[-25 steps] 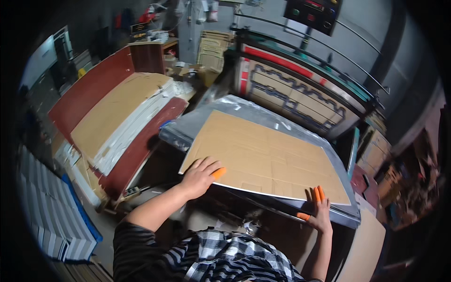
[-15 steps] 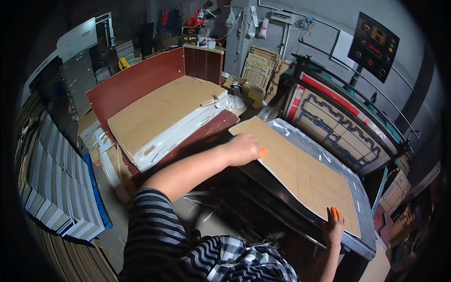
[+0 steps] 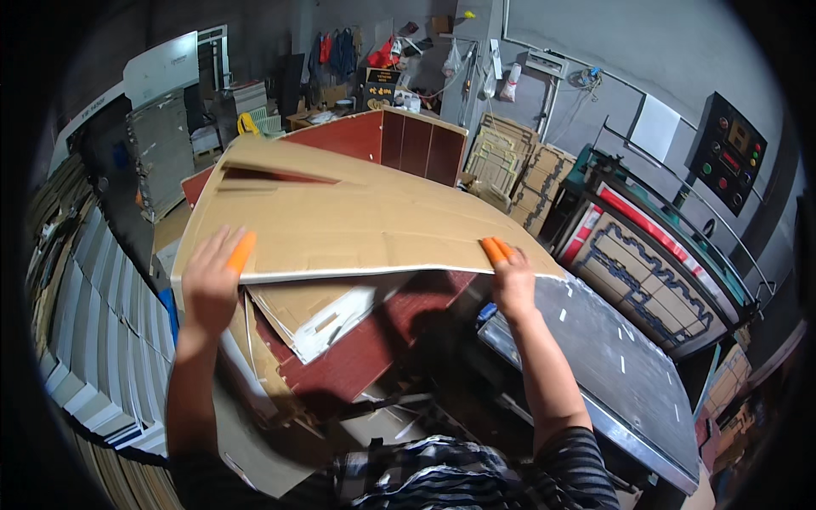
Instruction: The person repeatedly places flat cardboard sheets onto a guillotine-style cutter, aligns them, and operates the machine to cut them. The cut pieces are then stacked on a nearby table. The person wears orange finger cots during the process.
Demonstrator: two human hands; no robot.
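Note:
A large brown cardboard sheet (image 3: 365, 221) with pressed crease lines and a long slot at its far left is lifted in front of me. My left hand (image 3: 212, 276) grips its near edge toward the left end, fingers over the top and thumb hidden below. Farther right along that same edge, my right hand (image 3: 510, 276) pinches the sheet. Orange covers show on fingers of both hands. Below the sheet, part of a stack of cardboard sheets (image 3: 297, 302) with white edges shows on a dark red board (image 3: 340, 370). The sheet hides most of that stack.
At right is a grey metal table (image 3: 612, 365) with white scraps. Behind it stands a die-cutting press (image 3: 654, 272) holding a die board, with a control panel (image 3: 728, 157) above. Stacked grey-white sheets (image 3: 93, 331) line the left. Cut boards (image 3: 501, 157) lean on the back wall.
The sheet has come off the metal table and swung left, over the stack on the red board. My left hand has moved left; my right hand has moved up and left with the sheet.

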